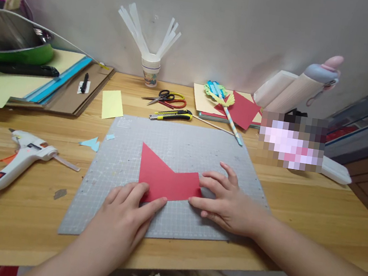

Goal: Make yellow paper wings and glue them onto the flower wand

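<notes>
A folded sheet of red paper (166, 184) lies on the grey cutting mat (116, 220), with a pointed corner rising at its upper left. My left hand (129, 213) holds the paper down at its lower left. Its fingers are curled onto the paper, and the thumb rests along the near edge. At the paper's right end, my right hand (225, 199) touches the edge with spread fingertips. Some of the paper's lower left is hidden under my left fingers.
A glue gun (25, 158) lies left, near blue scraps (91, 143) and yellow paper (112, 104). Behind the mat are scissors (162, 98), a utility knife (171, 115) and paper cups (150, 70) holding glue sticks. A paper flower (226, 107) overlaps the mat's far right edge.
</notes>
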`<state>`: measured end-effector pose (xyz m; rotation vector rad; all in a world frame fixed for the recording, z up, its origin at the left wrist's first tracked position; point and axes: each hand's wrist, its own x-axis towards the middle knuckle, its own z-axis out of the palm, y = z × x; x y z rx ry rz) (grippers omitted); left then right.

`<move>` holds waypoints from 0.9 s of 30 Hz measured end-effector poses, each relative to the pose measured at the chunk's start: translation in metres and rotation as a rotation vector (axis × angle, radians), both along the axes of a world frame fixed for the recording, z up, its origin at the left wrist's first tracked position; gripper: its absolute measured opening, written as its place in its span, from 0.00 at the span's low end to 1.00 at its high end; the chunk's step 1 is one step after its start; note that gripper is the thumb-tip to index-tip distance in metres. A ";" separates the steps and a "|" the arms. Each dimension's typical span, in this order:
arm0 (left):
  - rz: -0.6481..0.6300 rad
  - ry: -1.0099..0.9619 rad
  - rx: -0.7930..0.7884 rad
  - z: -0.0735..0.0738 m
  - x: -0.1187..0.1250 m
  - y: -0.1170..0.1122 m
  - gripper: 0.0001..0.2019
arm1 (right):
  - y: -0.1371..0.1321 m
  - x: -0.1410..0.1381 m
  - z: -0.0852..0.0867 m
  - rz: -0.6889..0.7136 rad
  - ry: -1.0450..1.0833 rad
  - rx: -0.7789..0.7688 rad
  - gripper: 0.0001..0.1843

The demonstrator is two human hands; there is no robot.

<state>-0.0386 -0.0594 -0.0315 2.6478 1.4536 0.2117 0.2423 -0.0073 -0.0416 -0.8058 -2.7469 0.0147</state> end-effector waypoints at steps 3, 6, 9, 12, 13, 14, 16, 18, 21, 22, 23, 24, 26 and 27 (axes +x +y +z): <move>0.025 0.000 0.005 0.002 0.001 -0.001 0.19 | 0.000 0.009 -0.001 0.001 0.008 0.027 0.11; 0.071 -0.003 -0.005 0.004 0.004 -0.002 0.18 | -0.001 0.018 0.003 -0.016 -0.062 0.013 0.12; 0.099 -0.034 -0.062 0.005 0.007 -0.002 0.18 | -0.001 0.026 0.009 -0.032 -0.148 -0.011 0.13; 0.103 -0.087 -0.129 0.007 0.006 0.002 0.17 | 0.000 0.028 0.015 -0.042 -0.161 -0.060 0.14; 0.119 -0.102 -0.137 0.007 0.004 0.004 0.15 | 0.000 0.027 0.017 -0.045 -0.158 -0.090 0.13; 0.151 -0.115 -0.129 0.008 0.002 0.006 0.14 | 0.000 0.025 0.018 -0.048 -0.149 -0.119 0.12; 0.252 -0.123 -0.075 0.008 -0.003 0.012 0.19 | -0.001 0.017 0.021 -0.070 -0.115 -0.150 0.10; 0.328 -0.109 -0.033 0.007 -0.008 0.019 0.26 | -0.002 0.005 0.023 -0.116 -0.054 -0.141 0.09; 0.334 -0.113 -0.076 0.006 -0.010 0.028 0.25 | -0.001 -0.020 0.023 -0.229 0.052 -0.123 0.11; 0.325 -0.128 -0.093 0.007 -0.009 0.029 0.22 | 0.000 -0.029 0.024 -0.267 0.081 -0.129 0.18; 0.315 -0.146 -0.102 0.008 -0.008 0.029 0.18 | 0.001 -0.038 0.025 -0.291 0.094 -0.150 0.25; 0.302 -0.160 -0.107 0.010 -0.006 0.027 0.15 | 0.003 -0.046 0.027 -0.293 0.103 -0.181 0.30; 0.262 -0.181 -0.103 0.018 -0.004 0.020 0.06 | 0.005 -0.058 0.034 -0.229 0.107 -0.265 0.27; 0.242 -0.191 -0.094 0.025 -0.005 0.014 0.03 | 0.006 -0.062 0.039 -0.166 0.112 -0.327 0.20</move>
